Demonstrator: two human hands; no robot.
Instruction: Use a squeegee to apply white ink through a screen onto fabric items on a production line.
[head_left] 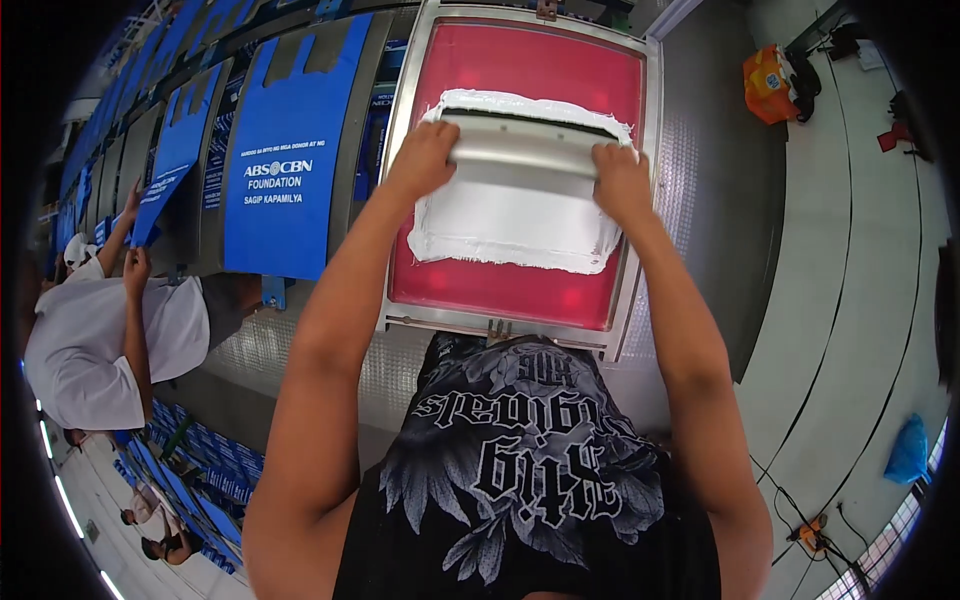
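Observation:
In front of me lies a screen printing frame (655, 110) with silver metal edges and a red mesh (500, 295). White ink (520, 235) covers a rough rectangle in the middle of the mesh. Across the ink's far part stretches a wide metal squeegee (525, 150). My left hand (425, 158) is wrapped round its left end, and my right hand (622, 182) grips the right end. The squeegee's lower edge meets the ink; what lies beneath the screen is hidden.
Blue printed bags (290, 150) lie on a row of boards to the left. A person in a white shirt (110, 335) handles one blue bag there. Cables (850, 200) cross the floor at right, near an orange bag (768, 85) and a blue plastic bag (908, 448).

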